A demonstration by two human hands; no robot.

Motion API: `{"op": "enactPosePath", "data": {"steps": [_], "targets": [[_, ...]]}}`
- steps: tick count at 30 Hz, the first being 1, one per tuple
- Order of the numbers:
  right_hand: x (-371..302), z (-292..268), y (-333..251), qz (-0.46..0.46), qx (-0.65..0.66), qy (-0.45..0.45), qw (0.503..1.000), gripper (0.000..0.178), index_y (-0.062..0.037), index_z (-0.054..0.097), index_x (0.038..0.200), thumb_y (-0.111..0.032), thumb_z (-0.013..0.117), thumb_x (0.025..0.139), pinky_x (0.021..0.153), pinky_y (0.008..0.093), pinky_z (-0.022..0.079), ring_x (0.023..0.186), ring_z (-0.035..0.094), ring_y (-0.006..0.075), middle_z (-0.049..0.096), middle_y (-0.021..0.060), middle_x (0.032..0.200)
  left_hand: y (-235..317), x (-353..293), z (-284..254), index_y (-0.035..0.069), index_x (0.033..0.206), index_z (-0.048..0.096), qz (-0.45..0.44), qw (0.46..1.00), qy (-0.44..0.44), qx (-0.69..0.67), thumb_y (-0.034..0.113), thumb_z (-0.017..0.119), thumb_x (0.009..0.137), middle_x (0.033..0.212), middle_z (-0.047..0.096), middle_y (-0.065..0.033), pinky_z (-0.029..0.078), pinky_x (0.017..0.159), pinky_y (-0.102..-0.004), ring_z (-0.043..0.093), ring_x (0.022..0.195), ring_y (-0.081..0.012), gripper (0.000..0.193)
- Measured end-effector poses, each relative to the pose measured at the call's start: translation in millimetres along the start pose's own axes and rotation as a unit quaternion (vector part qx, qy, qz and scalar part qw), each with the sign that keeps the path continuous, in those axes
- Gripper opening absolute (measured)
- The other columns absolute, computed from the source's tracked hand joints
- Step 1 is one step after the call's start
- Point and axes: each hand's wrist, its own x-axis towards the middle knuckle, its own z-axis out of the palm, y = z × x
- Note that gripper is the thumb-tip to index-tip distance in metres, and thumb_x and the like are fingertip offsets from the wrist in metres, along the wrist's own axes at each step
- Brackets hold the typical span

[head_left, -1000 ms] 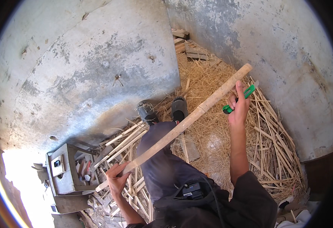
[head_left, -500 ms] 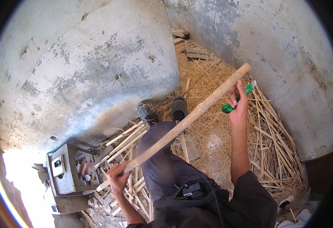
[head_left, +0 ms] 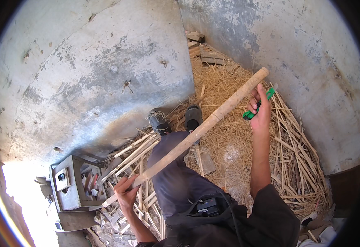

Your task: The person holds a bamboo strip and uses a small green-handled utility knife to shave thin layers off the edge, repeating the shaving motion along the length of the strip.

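Note:
A long pale bamboo pole (head_left: 204, 124) slants across my lap, its far end up to the right and its near end down to the left. Fingers of my left hand (head_left: 125, 194) are wrapped round the pole close to its near end. My right hand (head_left: 262, 116) grips a green utility knife (head_left: 269, 94) with its blade extended, pointing away to the upper right. That hand is beside the pole's far end; whether its fingers touch the bamboo I cannot tell.
Straw-like shavings (head_left: 225, 84) cover the floor ahead. Split strips (head_left: 297, 154) are heaped at right, and more strips (head_left: 137, 152) lie at left beside a grey wooden box-like stand (head_left: 69, 193). Worn walls (head_left: 106, 78) close in ahead. My shoes (head_left: 193, 115) rest among the shavings.
The pole's far end has shifted slightly up and to the left. My right hand, with the knife, has moved a little to the right, away from the pole.

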Motion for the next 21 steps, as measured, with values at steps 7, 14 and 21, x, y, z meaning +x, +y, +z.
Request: {"op": "enactPosePath", "data": {"steps": [7, 14, 21], "targets": [[5, -2, -2, -0.003, 0.003, -0.005, 1.0, 0.022, -0.0099, 0.065, 0.108, -0.028, 0.075, 0.099, 0.043, 0.0204, 0.03, 0.056, 0.042, 0.0032, 0.063, 0.0003, 0.092, 5, 1, -1, 0.006, 0.114, 0.082, 0.001, 1.0, 0.003, 0.006, -0.008, 0.08, 0.063, 0.069, 0.051, -0.0013, 0.032, 0.052, -0.0281, 0.045, 0.058, -0.0091, 0.053], [8, -8, -1, 0.003, 0.03, -0.021, 0.999, 0.021, -0.0076, 0.065, 0.11, -0.023, 0.073, 0.098, 0.043, 0.0202, 0.031, 0.056, 0.043, 0.0041, 0.068, 0.0038, 0.1, 4, 0, 4, 0.006, 0.115, 0.082, -0.01, 1.0, 0.01, -0.012, -0.007, 0.08, 0.063, 0.069, 0.052, -0.0007, 0.031, 0.052, -0.0285, 0.045, 0.059, -0.0089, 0.054], [1, 1, 3, -0.051, 0.027, -0.039, 0.998, 0.019, -0.0071, 0.063, 0.114, -0.021, 0.068, 0.102, 0.043, 0.0194, 0.032, 0.055, 0.043, 0.004, 0.074, 0.0114, 0.116, 4, 0, 14, 0.007, 0.117, 0.082, -0.032, 0.999, -0.022, -0.035, 0.006, 0.091, 0.072, 0.068, 0.052, 0.002, 0.025, 0.052, -0.0286, 0.04, 0.059, -0.0073, 0.046]]}}
